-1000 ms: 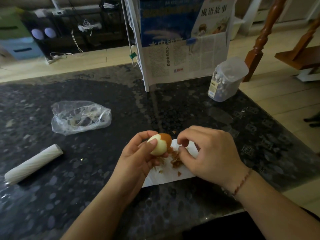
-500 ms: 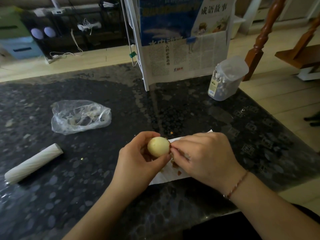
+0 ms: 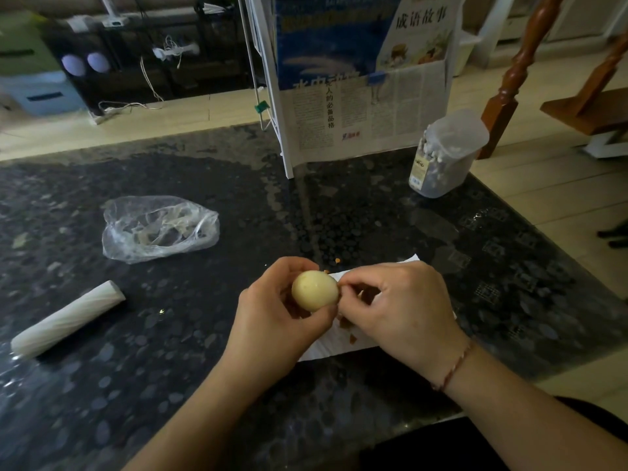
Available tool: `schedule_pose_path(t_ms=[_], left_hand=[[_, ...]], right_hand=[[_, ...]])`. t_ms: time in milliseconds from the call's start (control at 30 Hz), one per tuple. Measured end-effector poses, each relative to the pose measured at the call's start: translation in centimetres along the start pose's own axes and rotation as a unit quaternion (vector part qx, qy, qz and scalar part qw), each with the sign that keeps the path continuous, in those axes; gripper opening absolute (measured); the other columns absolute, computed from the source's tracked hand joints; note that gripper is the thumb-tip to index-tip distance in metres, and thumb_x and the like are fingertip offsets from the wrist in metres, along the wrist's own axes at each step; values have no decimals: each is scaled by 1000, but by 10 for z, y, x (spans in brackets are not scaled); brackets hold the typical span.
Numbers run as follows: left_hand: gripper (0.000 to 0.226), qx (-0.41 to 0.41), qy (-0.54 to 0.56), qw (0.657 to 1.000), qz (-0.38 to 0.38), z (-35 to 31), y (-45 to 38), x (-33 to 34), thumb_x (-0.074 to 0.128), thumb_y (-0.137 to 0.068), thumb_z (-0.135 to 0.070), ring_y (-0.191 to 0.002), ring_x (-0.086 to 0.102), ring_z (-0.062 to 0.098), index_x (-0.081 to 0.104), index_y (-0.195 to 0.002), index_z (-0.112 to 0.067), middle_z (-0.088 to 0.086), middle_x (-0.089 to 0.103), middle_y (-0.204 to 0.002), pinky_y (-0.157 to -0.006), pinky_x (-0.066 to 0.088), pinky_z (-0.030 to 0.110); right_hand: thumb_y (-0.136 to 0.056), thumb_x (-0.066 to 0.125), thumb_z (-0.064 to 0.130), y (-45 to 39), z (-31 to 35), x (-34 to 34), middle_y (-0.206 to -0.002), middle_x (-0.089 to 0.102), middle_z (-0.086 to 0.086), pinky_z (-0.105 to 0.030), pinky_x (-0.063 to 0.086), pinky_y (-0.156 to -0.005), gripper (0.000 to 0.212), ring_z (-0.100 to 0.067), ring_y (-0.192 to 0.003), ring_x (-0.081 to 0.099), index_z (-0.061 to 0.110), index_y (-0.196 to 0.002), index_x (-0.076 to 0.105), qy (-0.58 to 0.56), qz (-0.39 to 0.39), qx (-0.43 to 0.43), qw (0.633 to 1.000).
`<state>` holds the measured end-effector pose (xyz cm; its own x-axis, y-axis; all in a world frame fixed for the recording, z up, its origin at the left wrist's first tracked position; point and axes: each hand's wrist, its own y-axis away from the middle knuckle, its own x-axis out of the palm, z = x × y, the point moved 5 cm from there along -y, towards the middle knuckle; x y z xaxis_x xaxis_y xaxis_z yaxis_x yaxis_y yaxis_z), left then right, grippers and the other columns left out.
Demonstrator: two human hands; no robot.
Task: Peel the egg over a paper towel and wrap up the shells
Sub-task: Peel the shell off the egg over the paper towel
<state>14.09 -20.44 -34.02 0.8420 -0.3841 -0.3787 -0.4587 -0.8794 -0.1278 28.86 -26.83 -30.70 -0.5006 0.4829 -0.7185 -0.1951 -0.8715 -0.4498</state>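
Left hand (image 3: pixel 272 321) grips egg (image 3: pixel 314 289); right hand (image 3: pixel 401 311) pinches its side above shell-littered paper towel (image 3: pixel 339 346).

Plastic bag (image 3: pixel 158 227), white roll (image 3: pixel 68 319), lidded jar (image 3: pixel 445 154), newspaper (image 3: pixel 367 117)

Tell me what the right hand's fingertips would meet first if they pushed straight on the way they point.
Most likely the egg: the right hand points left, fingertips already at its right side.

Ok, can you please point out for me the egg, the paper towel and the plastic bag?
egg (image 3: pixel 314 289), head view, on its bare peeled side.
paper towel (image 3: pixel 326 346), head view, on its near white edge below the hands.
plastic bag (image 3: pixel 156 229), head view, on its crumpled clear middle.
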Motion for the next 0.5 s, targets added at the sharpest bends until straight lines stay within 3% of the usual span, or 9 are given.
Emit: schedule_pose_path(t_ms=[200,367,500], left_hand=[[47,-22,50,998,29,2,-1,2,86,-69,-14,-90,71,4,63,-106,-32,-17,71,-99,-73,58,19],[45,-28,69,994,76,-1,-1,3,86,-69,-19,-92,72,9,64,-106,-33,-15,71,-103,-75,60,25],[39,-43,111,990,82,2,-1,3,84,-74,-8,-92,72,16,68,-102,-30,-7,73,-100,-78,60,30]], right_hand=[[-79,65,25,-2,-3,1,-68,69,12,-31,52,-58,10,-8,-64,64,25,-76,75,-25,37,-6,999],[-82,67,10,-3,-13,5,-68,69,11,-5,42,-56,13,1,-60,62,19,-74,72,-196,78,50,976],[-89,61,8,-2,-17,14,-71,64,12,-8,44,-58,14,3,-61,58,18,-80,67,-288,143,79,943]])
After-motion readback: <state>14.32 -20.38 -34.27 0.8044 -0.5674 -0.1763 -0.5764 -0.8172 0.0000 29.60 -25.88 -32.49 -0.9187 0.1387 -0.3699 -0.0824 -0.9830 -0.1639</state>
